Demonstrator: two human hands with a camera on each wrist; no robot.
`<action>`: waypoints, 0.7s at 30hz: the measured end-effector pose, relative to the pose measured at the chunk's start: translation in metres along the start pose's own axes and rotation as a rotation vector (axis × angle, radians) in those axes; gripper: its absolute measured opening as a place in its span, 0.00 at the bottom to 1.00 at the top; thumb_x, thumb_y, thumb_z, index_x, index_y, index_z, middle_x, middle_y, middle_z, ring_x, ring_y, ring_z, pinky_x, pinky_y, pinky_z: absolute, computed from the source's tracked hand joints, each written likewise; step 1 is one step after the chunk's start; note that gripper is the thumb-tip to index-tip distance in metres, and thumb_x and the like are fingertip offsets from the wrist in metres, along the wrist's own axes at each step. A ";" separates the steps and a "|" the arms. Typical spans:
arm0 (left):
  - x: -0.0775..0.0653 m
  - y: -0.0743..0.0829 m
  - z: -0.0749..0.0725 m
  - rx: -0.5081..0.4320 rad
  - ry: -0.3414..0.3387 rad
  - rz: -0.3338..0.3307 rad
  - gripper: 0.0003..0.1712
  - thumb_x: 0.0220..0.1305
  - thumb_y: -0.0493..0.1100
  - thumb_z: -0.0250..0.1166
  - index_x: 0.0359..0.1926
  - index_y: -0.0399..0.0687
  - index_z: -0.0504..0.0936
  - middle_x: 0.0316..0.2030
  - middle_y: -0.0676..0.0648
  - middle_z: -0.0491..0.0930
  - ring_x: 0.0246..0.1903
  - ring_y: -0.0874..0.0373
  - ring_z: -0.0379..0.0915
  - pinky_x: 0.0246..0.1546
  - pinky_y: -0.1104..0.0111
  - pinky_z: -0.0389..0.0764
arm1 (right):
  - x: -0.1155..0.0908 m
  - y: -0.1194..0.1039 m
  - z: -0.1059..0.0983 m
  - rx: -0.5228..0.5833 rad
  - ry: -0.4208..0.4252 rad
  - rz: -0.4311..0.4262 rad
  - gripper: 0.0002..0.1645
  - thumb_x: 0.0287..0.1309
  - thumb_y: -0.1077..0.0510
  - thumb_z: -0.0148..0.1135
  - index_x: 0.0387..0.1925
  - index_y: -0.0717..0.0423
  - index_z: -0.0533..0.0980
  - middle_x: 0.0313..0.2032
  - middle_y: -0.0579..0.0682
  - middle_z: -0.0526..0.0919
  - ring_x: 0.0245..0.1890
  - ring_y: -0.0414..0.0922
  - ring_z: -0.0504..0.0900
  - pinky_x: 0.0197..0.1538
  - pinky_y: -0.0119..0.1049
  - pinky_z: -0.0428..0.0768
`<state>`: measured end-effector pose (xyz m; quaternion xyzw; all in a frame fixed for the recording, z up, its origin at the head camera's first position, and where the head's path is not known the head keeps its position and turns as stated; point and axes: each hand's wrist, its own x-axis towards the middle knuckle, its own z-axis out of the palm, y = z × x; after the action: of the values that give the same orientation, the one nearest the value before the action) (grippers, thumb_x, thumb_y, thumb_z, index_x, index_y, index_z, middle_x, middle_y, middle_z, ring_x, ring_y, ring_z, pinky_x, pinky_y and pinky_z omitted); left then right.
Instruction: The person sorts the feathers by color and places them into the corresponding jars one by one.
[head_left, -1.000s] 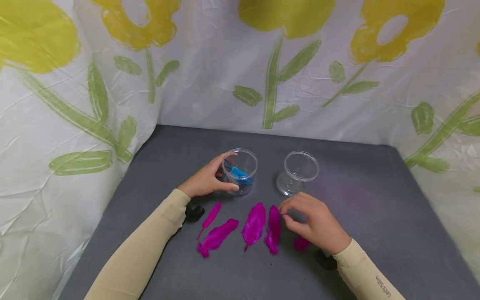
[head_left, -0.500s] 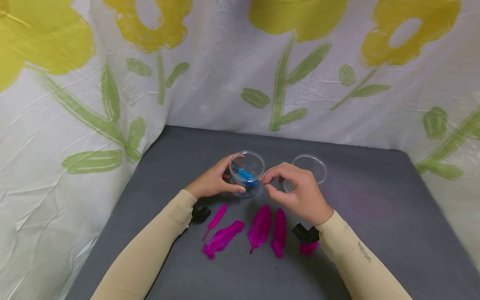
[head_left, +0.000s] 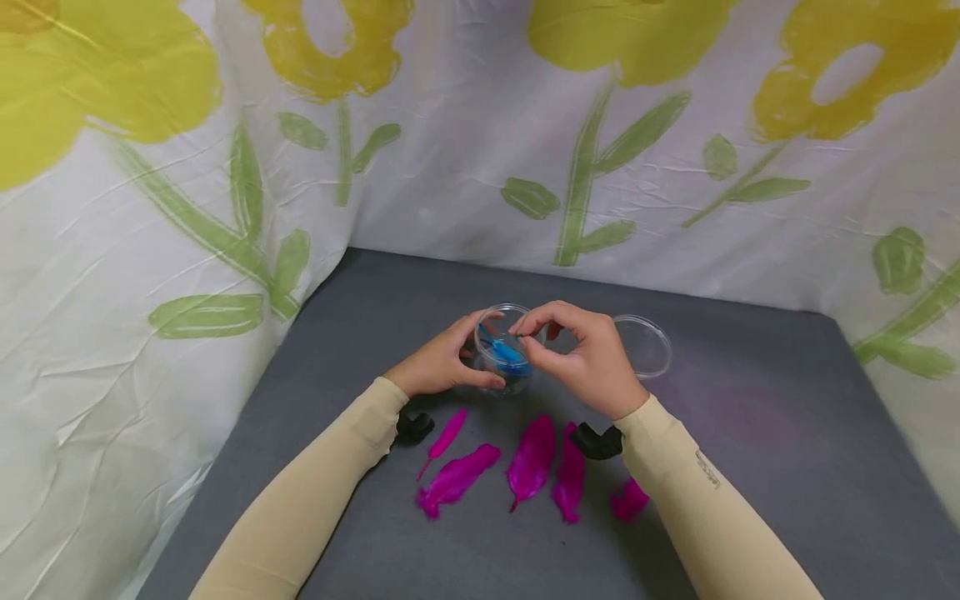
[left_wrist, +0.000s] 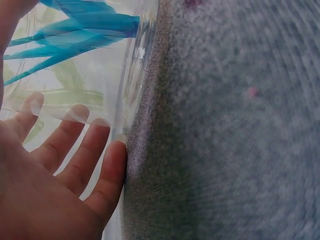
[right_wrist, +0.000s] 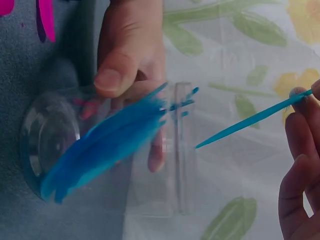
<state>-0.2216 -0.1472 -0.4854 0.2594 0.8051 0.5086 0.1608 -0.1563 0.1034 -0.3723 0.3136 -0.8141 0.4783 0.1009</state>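
Note:
My left hand (head_left: 442, 354) grips a clear plastic cup (head_left: 514, 387) from its left side, thumb in front and fingers around the back. Inside the cup lean several blue feathers (right_wrist: 105, 142), their quills up at the rim. My right hand (head_left: 581, 358) is at the cup's mouth, on its right side. Between thumb and forefinger it pinches the quill of a thin blue feather (right_wrist: 245, 122), whose tip points down at the rim in the right wrist view. In the left wrist view, the left fingers (left_wrist: 89, 155) are spread against the cup's wall.
Behind the right hand stands a second clear cup (head_left: 670, 347), partly hidden. Several magenta feathers (head_left: 531, 458) lie in a row on the grey table (head_left: 757, 500) in front of the hands. A white flowered cloth (head_left: 465, 167) hangs behind and at the sides.
My right hand has moved left and up from beside the magenta feathers to the first cup's mouth, bringing the blue feather. My left hand keeps its grip; the head view has shifted slightly.

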 end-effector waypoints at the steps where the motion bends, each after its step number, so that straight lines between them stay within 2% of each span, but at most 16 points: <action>1: 0.000 0.000 0.001 -0.004 -0.001 -0.004 0.58 0.61 0.56 0.82 0.83 0.74 0.57 0.77 0.51 0.63 0.73 0.53 0.65 0.73 0.47 0.76 | 0.000 0.002 0.001 -0.002 0.000 0.011 0.06 0.69 0.63 0.71 0.41 0.47 0.86 0.45 0.41 0.92 0.45 0.37 0.85 0.50 0.39 0.80; 8: 0.001 0.000 0.003 -0.011 -0.014 -0.026 0.58 0.59 0.61 0.82 0.83 0.77 0.56 0.76 0.53 0.62 0.72 0.54 0.65 0.73 0.48 0.76 | 0.002 0.011 0.006 0.007 -0.005 0.055 0.08 0.70 0.63 0.70 0.41 0.44 0.85 0.46 0.40 0.93 0.46 0.37 0.86 0.51 0.41 0.82; 12: 0.001 0.000 0.003 -0.009 -0.015 -0.027 0.57 0.61 0.59 0.82 0.83 0.77 0.57 0.76 0.54 0.63 0.71 0.54 0.67 0.73 0.48 0.77 | 0.003 0.017 0.010 -0.004 -0.003 0.064 0.08 0.70 0.63 0.71 0.41 0.44 0.86 0.45 0.41 0.93 0.46 0.37 0.86 0.51 0.38 0.81; 18: 0.000 -0.001 0.001 -0.005 -0.009 -0.019 0.57 0.62 0.57 0.82 0.83 0.74 0.57 0.76 0.53 0.63 0.70 0.53 0.67 0.73 0.48 0.77 | 0.003 0.027 0.015 -0.029 -0.012 0.109 0.05 0.69 0.61 0.72 0.44 0.49 0.88 0.46 0.44 0.93 0.46 0.38 0.86 0.51 0.43 0.83; 21: -0.001 -0.002 0.000 -0.005 -0.005 -0.018 0.57 0.62 0.59 0.81 0.83 0.75 0.56 0.75 0.54 0.64 0.71 0.54 0.66 0.73 0.48 0.76 | 0.004 0.030 0.016 -0.053 0.004 0.133 0.07 0.68 0.60 0.74 0.46 0.47 0.88 0.45 0.44 0.92 0.45 0.40 0.86 0.52 0.47 0.84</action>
<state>-0.2214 -0.1487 -0.4867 0.2531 0.8058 0.5084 0.1678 -0.1758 0.0988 -0.4004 0.2552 -0.8452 0.4630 0.0787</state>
